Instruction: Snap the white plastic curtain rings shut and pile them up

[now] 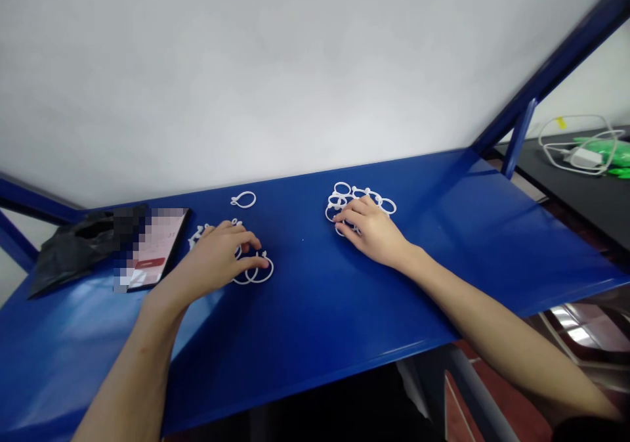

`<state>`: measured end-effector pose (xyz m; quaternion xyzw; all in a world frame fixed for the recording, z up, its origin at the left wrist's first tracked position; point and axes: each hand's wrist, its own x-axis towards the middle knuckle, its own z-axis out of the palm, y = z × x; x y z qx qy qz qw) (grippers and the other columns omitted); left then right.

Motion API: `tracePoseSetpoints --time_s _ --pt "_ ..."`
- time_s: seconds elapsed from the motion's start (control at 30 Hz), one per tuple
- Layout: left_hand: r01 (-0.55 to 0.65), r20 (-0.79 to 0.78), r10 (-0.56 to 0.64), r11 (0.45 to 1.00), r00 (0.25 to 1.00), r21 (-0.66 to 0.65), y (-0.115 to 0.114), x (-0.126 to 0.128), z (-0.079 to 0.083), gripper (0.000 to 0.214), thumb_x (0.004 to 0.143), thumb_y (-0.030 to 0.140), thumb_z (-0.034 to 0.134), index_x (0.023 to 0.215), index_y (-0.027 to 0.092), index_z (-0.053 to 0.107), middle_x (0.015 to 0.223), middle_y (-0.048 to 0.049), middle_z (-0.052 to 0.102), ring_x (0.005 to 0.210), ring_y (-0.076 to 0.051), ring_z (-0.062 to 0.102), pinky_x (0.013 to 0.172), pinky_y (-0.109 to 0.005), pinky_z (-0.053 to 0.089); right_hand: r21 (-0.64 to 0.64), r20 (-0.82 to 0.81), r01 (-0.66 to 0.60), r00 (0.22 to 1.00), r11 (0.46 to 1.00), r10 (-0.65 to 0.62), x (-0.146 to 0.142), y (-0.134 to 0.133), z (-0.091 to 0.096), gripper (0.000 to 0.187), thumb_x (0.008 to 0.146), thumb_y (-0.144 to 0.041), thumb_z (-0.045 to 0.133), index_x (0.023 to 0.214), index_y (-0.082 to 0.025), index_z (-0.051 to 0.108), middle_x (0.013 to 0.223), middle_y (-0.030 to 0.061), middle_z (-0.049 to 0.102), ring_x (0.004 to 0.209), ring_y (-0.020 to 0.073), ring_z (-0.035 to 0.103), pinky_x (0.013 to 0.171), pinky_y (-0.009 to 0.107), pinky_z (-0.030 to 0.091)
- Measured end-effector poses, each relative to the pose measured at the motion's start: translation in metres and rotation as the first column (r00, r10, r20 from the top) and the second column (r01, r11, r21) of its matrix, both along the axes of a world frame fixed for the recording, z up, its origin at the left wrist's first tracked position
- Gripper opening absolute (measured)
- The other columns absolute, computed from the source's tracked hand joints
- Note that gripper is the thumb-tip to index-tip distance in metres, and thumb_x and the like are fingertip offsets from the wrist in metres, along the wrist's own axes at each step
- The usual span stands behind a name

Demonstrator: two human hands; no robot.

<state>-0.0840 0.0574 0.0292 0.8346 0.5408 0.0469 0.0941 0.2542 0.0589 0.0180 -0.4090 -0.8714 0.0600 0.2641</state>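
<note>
On the blue shelf [315, 297] lie several white plastic rings. My left hand [216, 258] rests palm down on a small group of rings [256, 272], fingers spread, fingertips touching the nearest ones. My right hand [371, 228] lies flat on a larger cluster of rings [361, 199] farther right, fingers stretched over them. A single ring [243, 199] lies apart, behind the left hand.
A phone [155, 248] with a lit screen lies at the left, beside a black plastic bag [73, 248]. A white wall stands behind the shelf. Blue frame bars [516, 136] rise at the right; beyond them a dark table holds a white cable [581, 150] and green items.
</note>
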Motion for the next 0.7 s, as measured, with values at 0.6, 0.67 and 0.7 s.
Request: tracePoseSetpoints --time_s 0.6,0.67,0.7 --pt "-0.216 0.629 0.235 0.970 0.741 -0.108 -0.035 0.075 -0.002 0.037 0.084 0.056 0.068 0.103 0.024 0.069 0.083 -0.0009 0.078 0.078 -0.020 0.073 0.065 -0.027 0.051 -0.320 -0.368 -0.255 0.921 0.912 0.129 -0.038 -0.037 -0.003 0.028 0.103 -0.030 0.046 0.129 -0.019 0.048 0.086 0.0018 0.068 0.070 0.0156 0.065 0.065 0.030 0.053" --pt "-0.211 0.642 0.272 0.962 0.717 -0.172 -0.034 0.076 -0.004 0.034 0.086 0.056 0.064 0.098 0.024 0.071 0.084 -0.0010 0.079 0.081 -0.020 0.073 0.071 -0.029 0.053 -0.293 -0.383 -0.254 0.915 0.922 0.130 -0.037 -0.037 -0.005 0.029 0.103 -0.029 0.046 0.131 -0.019 0.048 0.085 0.0014 0.067 0.068 0.0147 0.064 0.064 0.029 0.052" --pt "-0.206 0.641 0.281 0.960 0.715 -0.191 -0.034 0.076 -0.005 0.032 0.088 0.054 0.062 0.093 0.024 0.072 0.083 -0.0007 0.079 0.081 -0.020 0.073 0.073 -0.029 0.053 -0.279 -0.385 -0.259 0.912 0.925 0.140 -0.038 -0.037 -0.005 0.030 0.103 -0.028 0.046 0.131 -0.020 0.050 0.087 0.0022 0.068 0.069 0.0146 0.065 0.065 0.029 0.052"
